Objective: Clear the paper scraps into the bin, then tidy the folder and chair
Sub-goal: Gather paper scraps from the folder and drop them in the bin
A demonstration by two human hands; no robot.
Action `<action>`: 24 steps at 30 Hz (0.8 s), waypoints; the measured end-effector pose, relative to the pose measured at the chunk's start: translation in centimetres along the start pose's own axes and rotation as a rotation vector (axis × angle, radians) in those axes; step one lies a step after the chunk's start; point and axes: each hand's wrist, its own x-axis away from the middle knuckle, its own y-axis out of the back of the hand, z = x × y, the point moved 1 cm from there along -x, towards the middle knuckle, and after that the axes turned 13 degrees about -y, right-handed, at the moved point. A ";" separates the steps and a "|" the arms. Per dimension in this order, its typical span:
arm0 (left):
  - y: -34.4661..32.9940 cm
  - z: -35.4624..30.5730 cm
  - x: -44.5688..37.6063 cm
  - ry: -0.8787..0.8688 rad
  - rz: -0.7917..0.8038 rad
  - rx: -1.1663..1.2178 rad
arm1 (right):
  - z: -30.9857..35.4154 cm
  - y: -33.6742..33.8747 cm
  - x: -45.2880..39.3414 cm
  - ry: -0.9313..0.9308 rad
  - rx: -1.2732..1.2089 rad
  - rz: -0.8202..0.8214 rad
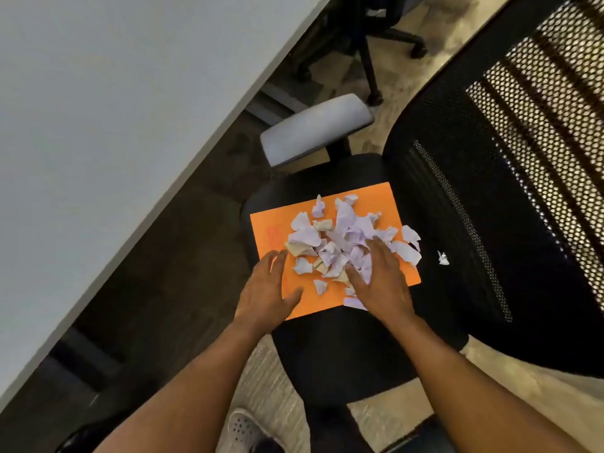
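Observation:
An orange folder [376,199] lies flat on the black seat of an office chair [343,348]. A heap of crumpled white paper scraps [340,237] covers its middle. One small scrap [443,258] lies apart on the seat, to the right of the folder. My left hand [266,291] rests at the folder's near left corner, fingers spread, holding nothing. My right hand [380,279] lies palm down on the near right side of the heap, fingers apart, touching the scraps. No bin is in view.
The chair's black mesh backrest [523,158] rises at the right and its grey armrest [317,129] sits beyond the folder. A white desk [114,109] fills the left side. Another chair's wheeled base [372,44] stands at the top. My shoe [242,429] is on the floor.

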 end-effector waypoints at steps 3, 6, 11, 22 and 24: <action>-0.9 0.6 -2.4 0.026 0.082 0.027 | -1.7 1.0 -2.3 -0.083 -0.013 -0.081; -1.4 1.5 -4.8 0.026 0.126 0.015 | -3.0 1.9 -4.5 -0.141 0.037 -0.141; -2.0 2.2 -8.3 -0.090 0.110 -0.138 | -3.7 2.0 -7.6 -0.171 0.083 -0.164; -4.0 1.3 -10.7 -0.231 0.046 -0.158 | -2.4 -2.0 -10.5 0.087 0.413 -0.072; -4.1 1.6 -10.4 -0.220 0.014 -0.141 | -2.3 -2.5 -10.7 0.123 0.449 -0.079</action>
